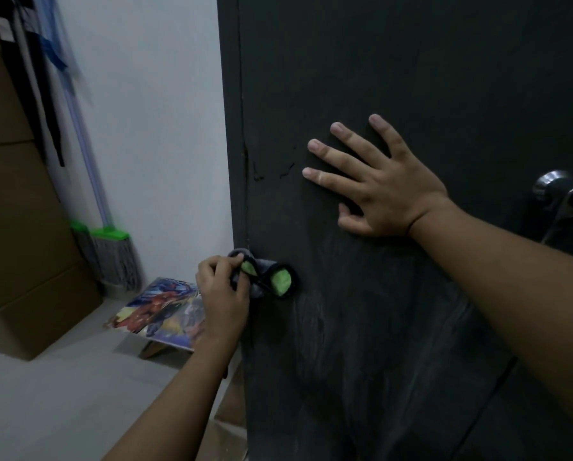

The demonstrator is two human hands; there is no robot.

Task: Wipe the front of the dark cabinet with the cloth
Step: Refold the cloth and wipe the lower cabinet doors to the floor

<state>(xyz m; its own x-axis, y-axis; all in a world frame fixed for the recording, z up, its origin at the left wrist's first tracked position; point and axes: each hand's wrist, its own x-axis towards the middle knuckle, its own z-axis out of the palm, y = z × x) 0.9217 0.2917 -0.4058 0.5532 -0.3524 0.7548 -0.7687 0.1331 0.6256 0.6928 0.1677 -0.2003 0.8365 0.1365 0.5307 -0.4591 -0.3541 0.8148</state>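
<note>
The dark cabinet (394,78) fills the right half of the view, its front tall, matte and streaked with faint wipe marks low down. My left hand (223,291) grips a bunched grey and green cloth (271,277) and holds it against the cabinet front near its left edge. My right hand (375,181) lies flat on the cabinet front higher up, fingers spread and straight.
A round metal knob (568,194) sticks out of the cabinet at the right. Left of the cabinet are a white wall, a mop with a green head (112,251), stacked cardboard boxes (15,227) and a colourful picture board (162,311) on the floor.
</note>
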